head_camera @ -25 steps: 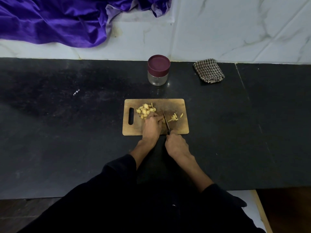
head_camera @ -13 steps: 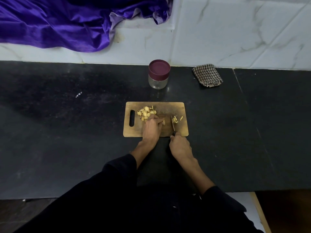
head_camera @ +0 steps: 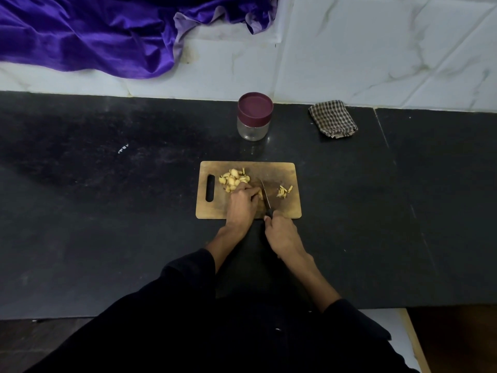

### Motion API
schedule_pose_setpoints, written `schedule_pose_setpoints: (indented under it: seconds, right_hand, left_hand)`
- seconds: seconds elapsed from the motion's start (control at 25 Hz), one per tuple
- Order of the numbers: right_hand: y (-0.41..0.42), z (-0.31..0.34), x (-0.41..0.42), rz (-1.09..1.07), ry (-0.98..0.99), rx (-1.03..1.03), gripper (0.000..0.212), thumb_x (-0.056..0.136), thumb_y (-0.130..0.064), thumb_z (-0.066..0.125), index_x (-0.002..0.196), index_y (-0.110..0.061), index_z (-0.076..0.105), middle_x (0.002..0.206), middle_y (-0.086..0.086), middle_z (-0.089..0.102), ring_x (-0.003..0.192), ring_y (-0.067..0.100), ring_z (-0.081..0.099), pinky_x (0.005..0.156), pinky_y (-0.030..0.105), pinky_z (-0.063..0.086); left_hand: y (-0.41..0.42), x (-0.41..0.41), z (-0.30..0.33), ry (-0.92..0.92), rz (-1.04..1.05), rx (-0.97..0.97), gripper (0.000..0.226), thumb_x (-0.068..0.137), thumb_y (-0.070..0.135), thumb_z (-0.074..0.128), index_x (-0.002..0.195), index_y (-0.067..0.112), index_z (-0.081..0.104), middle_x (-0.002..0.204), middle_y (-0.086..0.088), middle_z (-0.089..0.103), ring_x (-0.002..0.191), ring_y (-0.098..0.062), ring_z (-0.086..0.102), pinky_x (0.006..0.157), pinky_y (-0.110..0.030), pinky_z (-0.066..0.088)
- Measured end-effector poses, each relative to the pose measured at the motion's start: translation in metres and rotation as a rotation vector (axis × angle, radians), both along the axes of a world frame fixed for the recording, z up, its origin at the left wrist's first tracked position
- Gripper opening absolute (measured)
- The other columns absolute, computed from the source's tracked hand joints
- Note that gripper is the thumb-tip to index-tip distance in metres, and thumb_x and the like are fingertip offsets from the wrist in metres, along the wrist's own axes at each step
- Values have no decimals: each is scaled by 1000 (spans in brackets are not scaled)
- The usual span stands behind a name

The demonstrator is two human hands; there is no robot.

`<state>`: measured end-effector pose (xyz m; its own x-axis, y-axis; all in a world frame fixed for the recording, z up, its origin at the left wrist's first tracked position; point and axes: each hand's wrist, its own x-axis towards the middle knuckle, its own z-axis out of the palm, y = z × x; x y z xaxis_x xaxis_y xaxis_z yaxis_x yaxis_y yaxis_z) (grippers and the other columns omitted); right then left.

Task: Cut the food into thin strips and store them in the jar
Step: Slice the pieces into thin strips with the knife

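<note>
- Black stone counter (head_camera: 107, 211) ran across the view, with a wall of white marbled tiles (head_camera: 376, 49) behind it; no writing or brand could be read on anything.
- Purple satin cloth (head_camera: 94, 33) lay bunched over the ledge at the far left.
- A wooden cutting board (head_camera: 285, 208) sat on the counter in front of the person, its handle slot (head_camera: 210, 188) at the left end.
- A heap of pale yellow food slices (head_camera: 234, 179) lay on the board's far left part, just beyond the left hand.
- The left hand (head_camera: 242, 204) rested on the board, its fingers curled down onto a piece of food (head_camera: 259, 194) next to the blade.
- The right hand (head_camera: 282, 234) was closed around the dark handle of a knife (head_camera: 266, 197), whose blade pointed away from the person and met the board just right of the left fingertips.
- A small cluster of cut strips (head_camera: 284, 191) lay to the right of the blade, apart from it.
- A clear glass jar (head_camera: 252, 129) with a maroon lid (head_camera: 255, 107) on it stood upright beyond the board, near the wall; nothing could be seen inside it.
- A folded checked cloth (head_camera: 333, 119) lay to the right of the jar, well apart from it.
- Dark sleeves (head_camera: 188, 275) covered both forearms up to near the wrists.
</note>
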<state>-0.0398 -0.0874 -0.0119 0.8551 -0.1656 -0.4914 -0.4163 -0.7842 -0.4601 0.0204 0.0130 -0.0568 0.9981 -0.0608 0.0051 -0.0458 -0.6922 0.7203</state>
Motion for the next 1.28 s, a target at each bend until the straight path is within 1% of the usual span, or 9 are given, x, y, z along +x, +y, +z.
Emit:
schedule_pose_setpoints:
  seconds: [0.16,0.32,0.56,0.76,0.84,0.92,1.0,1.08,1.28]
  right_hand:
    - [1,-2,-1,11,0,-18,27,106,-31,38,112,-8,52,109,14,61,97,30,62,72,39,49]
    - [1,-6,-1,15,12,-27,27,106,-28,37,115,-6,51,112,15,61,99,30,61,71,37,43]
    - [10,-7,-1,7,51,-98,26,106,-22,34,122,-4,44,122,19,60,111,36,58,76,38,38]
    - [10,-5,2,24,104,-126,25,103,-15,35,125,-3,42,125,20,59,113,36,58,78,38,40]
    - [9,-7,1,1,102,-81,26,105,-20,36,124,-4,45,123,19,59,111,35,58,77,38,40]
    - [8,-10,-2,-45,82,-29,30,106,-26,35,123,-5,47,119,19,60,105,35,61,77,40,47]
    - [5,-12,-2,-105,66,-5,30,105,-30,35,121,-7,47,113,18,61,97,35,64,79,48,55]
    - [0,-9,-2,-149,51,-7,31,104,-33,36,121,-9,47,108,17,62,91,35,66,77,53,57]
    - [1,-3,-4,-58,27,12,28,105,-34,37,113,-10,49,101,14,62,87,32,68,74,51,58]
  left_hand:
    - [0,1,0,-8,0,14,27,90,6,59,117,5,65,115,-8,58,100,-16,58,92,-26,49]
    - [-1,1,0,-13,-1,15,26,89,5,60,115,5,66,114,-8,59,99,-16,59,92,-26,49]
    - [-1,2,1,13,1,7,25,90,5,59,113,5,67,112,-8,58,97,-17,59,88,-24,49]
    - [-2,2,2,33,2,20,26,91,7,59,115,6,66,114,-7,57,99,-17,58,89,-27,50]
    - [-2,1,2,34,-2,23,26,91,7,59,116,6,66,115,-7,56,100,-17,58,90,-28,50]
    - [-2,1,2,32,-1,33,26,90,7,59,115,7,66,115,-7,56,100,-17,58,90,-27,50]
    - [-3,1,2,17,1,57,25,90,8,60,114,9,68,114,-7,57,99,-17,59,89,-28,50]
    - [-3,2,1,13,3,67,24,90,9,60,112,8,68,114,-8,58,99,-19,59,89,-30,50]
    - [-3,1,0,18,4,73,24,90,9,59,113,9,68,114,-7,57,97,-18,59,87,-29,51]
